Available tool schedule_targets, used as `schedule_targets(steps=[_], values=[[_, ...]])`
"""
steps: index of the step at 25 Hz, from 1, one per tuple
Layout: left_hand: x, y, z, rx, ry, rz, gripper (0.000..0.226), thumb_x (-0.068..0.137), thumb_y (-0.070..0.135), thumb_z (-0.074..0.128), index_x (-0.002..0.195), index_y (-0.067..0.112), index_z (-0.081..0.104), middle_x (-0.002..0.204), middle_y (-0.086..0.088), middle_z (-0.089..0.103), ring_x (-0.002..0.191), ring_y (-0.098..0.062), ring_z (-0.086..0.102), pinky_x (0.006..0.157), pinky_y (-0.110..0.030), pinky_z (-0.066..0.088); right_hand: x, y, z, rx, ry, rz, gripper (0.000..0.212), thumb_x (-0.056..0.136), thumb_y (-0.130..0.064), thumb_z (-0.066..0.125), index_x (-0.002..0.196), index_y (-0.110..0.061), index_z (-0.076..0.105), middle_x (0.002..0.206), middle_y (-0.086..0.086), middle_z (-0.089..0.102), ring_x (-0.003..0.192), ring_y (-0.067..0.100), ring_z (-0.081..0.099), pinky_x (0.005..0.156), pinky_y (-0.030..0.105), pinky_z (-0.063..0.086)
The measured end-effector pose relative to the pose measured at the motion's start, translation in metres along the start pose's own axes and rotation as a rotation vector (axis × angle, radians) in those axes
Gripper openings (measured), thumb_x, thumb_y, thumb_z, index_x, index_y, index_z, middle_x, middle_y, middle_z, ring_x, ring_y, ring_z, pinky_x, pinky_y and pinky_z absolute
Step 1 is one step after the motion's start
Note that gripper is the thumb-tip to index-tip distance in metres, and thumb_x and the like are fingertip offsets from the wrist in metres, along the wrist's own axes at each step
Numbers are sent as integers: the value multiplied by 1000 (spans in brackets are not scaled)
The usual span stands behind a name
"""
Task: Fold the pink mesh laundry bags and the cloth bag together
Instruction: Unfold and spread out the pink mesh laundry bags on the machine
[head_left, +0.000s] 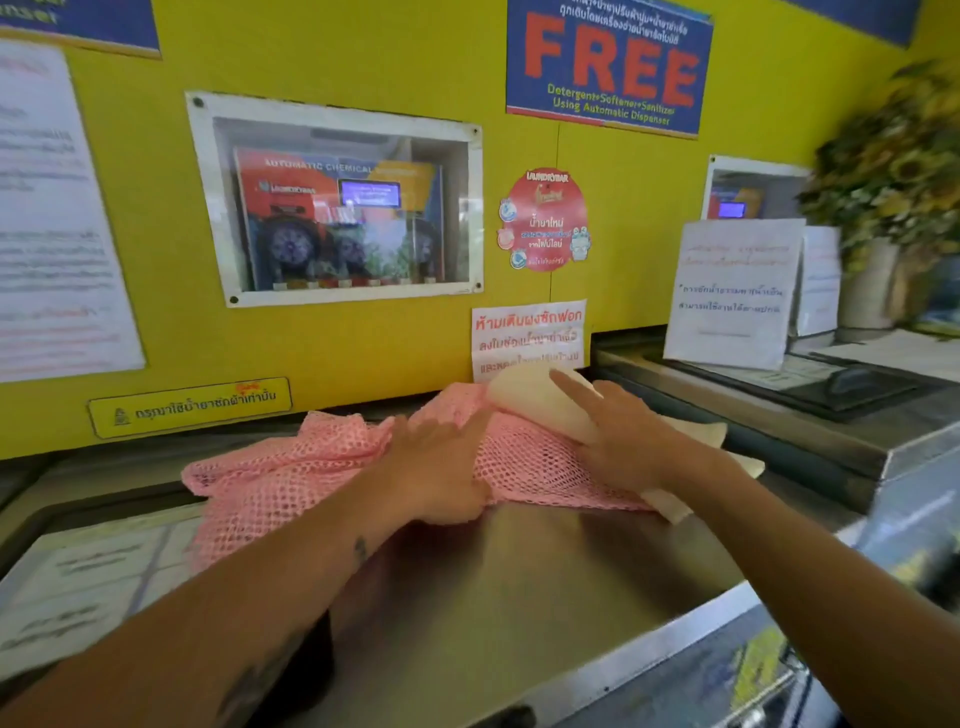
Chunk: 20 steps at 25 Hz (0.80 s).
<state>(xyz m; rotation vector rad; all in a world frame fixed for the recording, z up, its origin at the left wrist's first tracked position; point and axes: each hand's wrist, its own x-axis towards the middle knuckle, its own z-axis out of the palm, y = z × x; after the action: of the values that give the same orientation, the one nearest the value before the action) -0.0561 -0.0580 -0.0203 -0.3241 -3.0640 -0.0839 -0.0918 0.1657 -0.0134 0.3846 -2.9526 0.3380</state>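
Observation:
The pink mesh laundry bags (280, 478) lie crumpled on the steel top of a washing machine (545, 582), against the yellow wall. A cream cloth bag (530, 400) is partly under them; one end curls up over the mesh and other edges stick out at the right. My left hand (436, 467) lies flat on the mesh near its middle, fingers spread. My right hand (618, 436) holds the raised flap of the cloth bag, index finger stretched along it.
A second steel machine top (810, 415) stands to the right, a step higher, with paper notices (732, 291) leaning on it. A potted plant (883, 208) sits at the far right. A laminated sheet (93, 587) lies on the left.

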Motion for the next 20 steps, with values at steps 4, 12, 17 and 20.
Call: schedule_targets(steps=[4,12,17,20], values=[[-6,4,-12,9,197,31,71,78,19,62,142,29,35,135,-9,53,112,-30,55,84,-42,51,0,-1,10,-62,-112,-22,73,89,-12,52,149,-46,29,153,4,33,135,29,40,108,40,35],[-31,-24,-32,-72,481,132,36,86,12,49,115,31,57,102,7,49,91,-18,54,74,-40,51,6,4,-18,-91,-250,251,63,95,-24,44,155,-22,23,162,6,24,146,28,26,117,42,21],[-36,-30,-17,-335,452,69,31,82,12,55,94,33,36,103,7,52,87,-17,52,76,-46,50,-5,-57,-30,549,-168,-98,81,88,-20,63,155,-30,19,163,0,21,147,24,23,115,41,23],[-43,-31,-25,-234,401,134,32,83,24,62,103,34,38,112,10,51,94,-13,52,82,-40,49,3,-81,9,379,-162,-230,101,82,-50,68,155,-37,0,165,3,12,150,28,13,118,48,20]])
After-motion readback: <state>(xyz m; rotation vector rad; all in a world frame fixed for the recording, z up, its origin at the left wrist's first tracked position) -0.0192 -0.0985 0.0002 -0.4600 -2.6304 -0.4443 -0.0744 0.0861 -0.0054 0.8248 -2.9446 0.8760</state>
